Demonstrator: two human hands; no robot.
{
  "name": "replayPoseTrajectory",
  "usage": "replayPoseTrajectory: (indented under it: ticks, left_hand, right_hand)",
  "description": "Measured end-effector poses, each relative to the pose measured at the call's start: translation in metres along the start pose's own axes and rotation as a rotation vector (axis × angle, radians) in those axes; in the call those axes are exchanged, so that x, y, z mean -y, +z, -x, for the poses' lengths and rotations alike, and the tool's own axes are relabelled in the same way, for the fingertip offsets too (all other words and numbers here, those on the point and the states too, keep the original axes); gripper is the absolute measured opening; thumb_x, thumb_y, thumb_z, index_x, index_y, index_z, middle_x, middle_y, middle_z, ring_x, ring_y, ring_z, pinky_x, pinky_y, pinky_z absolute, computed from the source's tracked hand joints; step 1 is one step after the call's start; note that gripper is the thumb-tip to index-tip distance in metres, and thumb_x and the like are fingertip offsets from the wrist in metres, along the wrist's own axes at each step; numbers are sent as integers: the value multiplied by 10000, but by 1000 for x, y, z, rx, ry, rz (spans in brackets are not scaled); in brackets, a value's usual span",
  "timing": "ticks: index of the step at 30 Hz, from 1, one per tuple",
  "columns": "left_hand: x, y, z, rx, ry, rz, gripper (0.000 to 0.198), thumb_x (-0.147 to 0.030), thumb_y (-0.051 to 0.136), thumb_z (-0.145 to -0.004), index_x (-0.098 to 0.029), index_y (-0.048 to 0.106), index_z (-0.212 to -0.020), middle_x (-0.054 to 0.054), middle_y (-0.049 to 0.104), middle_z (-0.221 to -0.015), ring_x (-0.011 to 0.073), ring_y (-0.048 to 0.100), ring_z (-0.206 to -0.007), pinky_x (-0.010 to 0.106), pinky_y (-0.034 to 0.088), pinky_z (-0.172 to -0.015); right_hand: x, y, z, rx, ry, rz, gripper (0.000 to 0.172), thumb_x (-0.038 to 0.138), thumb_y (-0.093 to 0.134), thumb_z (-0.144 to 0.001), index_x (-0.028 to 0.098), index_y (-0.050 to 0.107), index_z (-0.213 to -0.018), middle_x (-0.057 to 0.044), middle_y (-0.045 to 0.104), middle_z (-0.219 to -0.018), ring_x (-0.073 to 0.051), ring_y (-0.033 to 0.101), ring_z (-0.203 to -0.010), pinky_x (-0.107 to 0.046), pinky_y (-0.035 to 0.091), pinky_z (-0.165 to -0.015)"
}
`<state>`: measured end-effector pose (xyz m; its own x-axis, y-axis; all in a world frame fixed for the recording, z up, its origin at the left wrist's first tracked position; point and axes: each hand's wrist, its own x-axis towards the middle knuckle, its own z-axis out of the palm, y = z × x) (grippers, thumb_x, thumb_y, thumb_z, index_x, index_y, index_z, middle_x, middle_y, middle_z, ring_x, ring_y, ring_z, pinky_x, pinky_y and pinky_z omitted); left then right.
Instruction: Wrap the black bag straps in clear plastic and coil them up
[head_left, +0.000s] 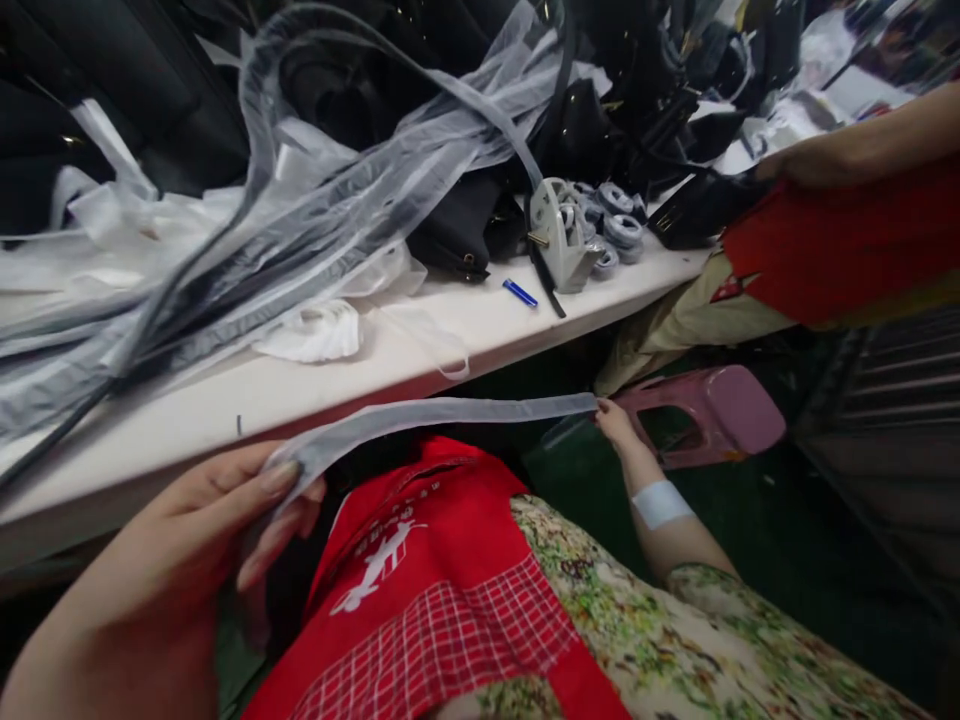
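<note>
A long grey strap (450, 410) in a translucent plastic sleeve stretches across my front, below the table edge. My left hand (251, 500) pinches its near end between thumb and fingers. At the far end, my right hand (616, 424) is closed on the strap, arm stretched out to the right. A loose clear flap of plastic hangs beside that hand. On the table lies a heap of similar plastic-wrapped straps (375, 200), with one looping up high and coming down by a grey tape dispenser (559, 235).
The white table (442, 340) carries black bags (457, 225), crumpled white wrapping (319, 332), a blue cutter (520, 293) and several tape rolls (619, 220). A co-worker in a red apron (847, 235) stands at right, hand on a black bag. A pink stool (739, 410) stands below.
</note>
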<state>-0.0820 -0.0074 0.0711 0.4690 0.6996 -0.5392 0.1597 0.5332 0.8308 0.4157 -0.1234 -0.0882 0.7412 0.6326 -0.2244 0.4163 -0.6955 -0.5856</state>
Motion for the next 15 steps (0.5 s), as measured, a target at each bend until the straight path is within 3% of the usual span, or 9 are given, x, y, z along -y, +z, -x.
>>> replayPoseTrajectory:
  ticks: [3,6,7,9,11,13,15]
  left_hand:
    - [-4,16,-13,94,-47,-33,332,-463,673,-748,-133,640,-753,-61,560,-490,28,397,-346,122,281,-350]
    - [1,40,-27,174,-99,-109,365,-512,663,-766,-163,583,-695,-53,546,-501,48,403,-372,149,308,-363]
    - [3,48,-30,218,-107,-148,377,-526,650,-776,-172,562,-682,-50,545,-499,56,414,-378,159,323,-375]
    - [5,63,-36,309,-126,-231,387,-544,614,-802,-181,540,-689,-43,552,-511,69,441,-387,170,342,-390]
    - [3,70,-35,384,-154,-307,390,-554,580,-827,-183,544,-711,-41,544,-524,76,448,-392,173,345,-389]
    - [-1,65,-29,400,-177,-372,377,-544,576,-837,-180,577,-740,-44,526,-529,72,413,-392,168,324,-371]
    - [-4,50,-16,366,-218,-426,340,-519,617,-816,-182,634,-778,-37,532,-543,73,386,-409,165,311,-357]
  right_hand:
    - [35,3,-9,147,-54,-58,299,113,608,-713,104,675,-1004,-149,723,-1004,-223,666,-995,-372,478,-954]
    - [89,12,8,325,-199,-189,327,217,632,-788,130,653,-1102,-128,701,-1124,-188,660,-1033,-342,471,-980]
    - [109,17,21,414,-289,-251,339,270,625,-817,155,643,-1135,-104,695,-1151,-180,655,-1048,-336,471,-983]
    - [147,27,50,685,-615,-390,379,345,588,-871,168,614,-1204,-104,665,-1215,-196,611,-1140,-364,439,-1022]
    - [174,39,78,945,-886,-389,381,359,565,-898,170,609,-1226,-94,636,-1263,-191,572,-1183,-335,411,-1033]
    - [187,53,97,1183,-990,-325,342,364,512,-934,133,656,-1139,-75,688,-1119,-167,621,-1033,-268,453,-918]
    - [189,67,107,1324,-972,-274,374,398,482,-951,96,700,-986,-33,697,-869,-127,622,-794,-206,457,-742]
